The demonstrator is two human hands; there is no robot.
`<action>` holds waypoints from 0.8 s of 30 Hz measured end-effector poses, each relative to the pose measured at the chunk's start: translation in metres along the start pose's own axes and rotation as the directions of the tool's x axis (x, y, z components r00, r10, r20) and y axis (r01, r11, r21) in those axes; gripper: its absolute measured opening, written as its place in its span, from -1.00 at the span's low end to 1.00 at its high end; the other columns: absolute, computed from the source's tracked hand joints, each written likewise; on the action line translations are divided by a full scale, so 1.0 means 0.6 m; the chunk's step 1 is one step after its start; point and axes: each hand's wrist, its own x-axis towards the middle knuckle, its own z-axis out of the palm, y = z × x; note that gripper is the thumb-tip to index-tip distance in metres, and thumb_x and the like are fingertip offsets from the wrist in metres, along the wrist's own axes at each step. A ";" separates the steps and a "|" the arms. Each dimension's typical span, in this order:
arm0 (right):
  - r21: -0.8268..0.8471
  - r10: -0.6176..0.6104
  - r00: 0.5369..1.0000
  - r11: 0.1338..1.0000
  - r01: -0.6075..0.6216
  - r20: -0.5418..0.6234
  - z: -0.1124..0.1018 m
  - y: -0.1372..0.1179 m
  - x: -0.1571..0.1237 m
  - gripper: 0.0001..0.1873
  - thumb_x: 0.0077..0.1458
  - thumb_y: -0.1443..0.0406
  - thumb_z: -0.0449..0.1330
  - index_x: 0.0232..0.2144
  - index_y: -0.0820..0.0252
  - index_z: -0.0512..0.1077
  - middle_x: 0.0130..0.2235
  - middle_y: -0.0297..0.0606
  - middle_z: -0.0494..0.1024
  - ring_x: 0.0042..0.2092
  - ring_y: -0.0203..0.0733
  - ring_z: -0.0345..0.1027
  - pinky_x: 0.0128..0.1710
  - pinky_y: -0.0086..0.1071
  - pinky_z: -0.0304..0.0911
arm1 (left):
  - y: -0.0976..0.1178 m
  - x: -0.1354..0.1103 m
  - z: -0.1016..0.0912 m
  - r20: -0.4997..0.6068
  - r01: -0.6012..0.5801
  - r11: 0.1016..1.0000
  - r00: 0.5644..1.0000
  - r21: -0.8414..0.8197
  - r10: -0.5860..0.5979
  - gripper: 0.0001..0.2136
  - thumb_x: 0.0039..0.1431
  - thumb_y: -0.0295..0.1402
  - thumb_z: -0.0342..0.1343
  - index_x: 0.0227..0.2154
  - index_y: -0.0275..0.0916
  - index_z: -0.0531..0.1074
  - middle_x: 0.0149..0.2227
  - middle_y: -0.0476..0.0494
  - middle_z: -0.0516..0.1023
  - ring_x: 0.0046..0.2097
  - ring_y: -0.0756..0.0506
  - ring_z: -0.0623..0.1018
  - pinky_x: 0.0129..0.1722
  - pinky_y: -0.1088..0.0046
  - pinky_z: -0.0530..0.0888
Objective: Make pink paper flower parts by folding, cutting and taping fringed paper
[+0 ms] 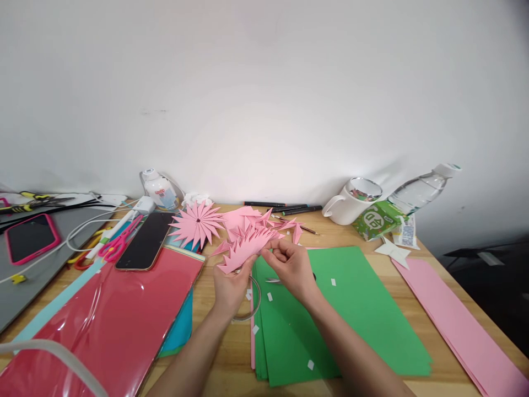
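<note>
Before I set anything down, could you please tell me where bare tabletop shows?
Bare wood shows between the green sheets and the pink strips at right, and between those sheets and the white mug. The left is crowded by the black phone, scissors and red packet; folded pink pieces and pens crowd the middle back.

From head height, above and behind the left hand (230, 284) and the right hand (292, 267), the view faces forward and down over a wooden desk (231, 358), close enough that both forearms (192, 347) reach in from the bottom edge; beyond the hands, a white wall (264, 99) fills the upper half.
</note>
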 end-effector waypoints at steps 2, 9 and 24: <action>0.003 0.000 1.000 1.000 0.000 0.000 0.000 0.002 0.000 -0.77 -0.09 0.16 0.21 -0.49 0.24 0.43 -0.63 -0.57 -0.10 -0.58 -0.42 -0.21 -0.57 -0.47 -0.18 | -0.001 0.000 0.000 0.003 0.004 1.000 1.000 -0.002 -0.004 -0.81 -0.20 -0.34 0.32 -0.47 -0.35 0.56 -0.38 -0.26 0.66 -0.24 -0.27 0.65 -0.14 0.18 0.59; -0.020 -0.010 1.000 1.000 0.010 -0.011 -0.001 0.002 0.000 -0.76 -0.08 0.14 0.21 -0.52 0.23 0.42 -0.64 -0.57 -0.09 -0.58 -0.42 -0.20 -0.58 -0.48 -0.16 | 0.006 -0.002 0.000 -0.003 0.031 1.000 1.000 -0.002 -0.031 -0.80 -0.23 -0.33 0.33 -0.50 -0.33 0.57 -0.41 -0.24 0.66 -0.26 -0.26 0.65 -0.19 0.21 0.60; -0.072 -0.023 0.998 0.997 0.027 0.052 -0.007 -0.005 -0.001 -0.79 -0.01 0.17 0.14 -0.51 0.20 0.36 -0.62 -0.57 -0.10 -0.57 -0.39 -0.21 -0.57 -0.47 -0.20 | 0.001 0.000 0.000 0.020 0.054 0.998 0.998 -0.013 -0.054 -0.79 -0.20 -0.35 0.32 -0.46 -0.36 0.56 -0.35 -0.28 0.67 -0.31 -0.22 0.65 -0.19 0.23 0.60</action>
